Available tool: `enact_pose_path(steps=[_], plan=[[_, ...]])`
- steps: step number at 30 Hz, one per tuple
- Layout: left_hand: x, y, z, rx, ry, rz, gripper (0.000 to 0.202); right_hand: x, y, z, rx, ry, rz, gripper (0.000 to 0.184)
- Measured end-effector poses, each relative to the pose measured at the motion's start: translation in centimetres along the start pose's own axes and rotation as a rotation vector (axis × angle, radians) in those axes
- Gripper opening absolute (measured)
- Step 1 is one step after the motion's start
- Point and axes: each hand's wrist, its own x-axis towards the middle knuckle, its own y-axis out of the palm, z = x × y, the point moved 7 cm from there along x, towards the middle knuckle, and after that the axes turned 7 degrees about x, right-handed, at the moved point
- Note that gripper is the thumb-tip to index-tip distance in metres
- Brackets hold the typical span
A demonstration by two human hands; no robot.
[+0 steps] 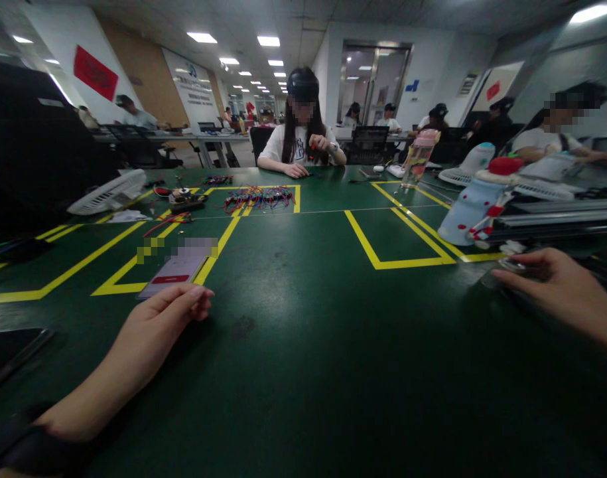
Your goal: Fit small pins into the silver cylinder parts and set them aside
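Note:
My left hand [166,315] rests on the green table [308,332], fingers together and curled, its fingertips at the near edge of a phone [176,269] with a lit screen. My right hand [552,285] lies at the right side, fingers bent around a small clear object [509,267] that I cannot make out. A black band sits on my left wrist [34,448].
Yellow tape lines [383,255] mark boxes on the table. A pale blue bottle with a red cap [477,199] lies at the right beside metal rails [556,222]. Coloured wires [258,197], a small fan [109,192] and a seated person [303,143] are across the table.

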Motion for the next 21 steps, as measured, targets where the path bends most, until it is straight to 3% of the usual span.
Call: enact_pose_path(steps=[10, 12, 14, 16, 21], plan=[[0.1, -0.1, 0.0, 0.011, 0.024, 0.008, 0.018, 0.0, -0.1, 0.2, -0.01, 0.001, 0.0, 0.06], [0.1, -0.1, 0.1, 0.04, 0.032, 0.013, 0.018, -0.5, -0.1, 0.9, -0.035, -0.053, -0.043, 0.056], [0.2, -0.2, 0.2, 0.088, 0.047, 0.012, 0.019, -1.9, 0.1, 3.0, -0.021, -0.19, -0.104, 0.05], [0.2, -0.3, 0.3, 0.139, 0.06, 0.024, 0.019, -4.1, 0.9, 6.4, 0.093, -0.34, -0.083, 0.046], [0.0, -0.2, 0.0, 0.185, 0.098, 0.046, 0.019, -11.5, 5.3, 17.6, 0.56, -0.577, 0.399, 0.037]])
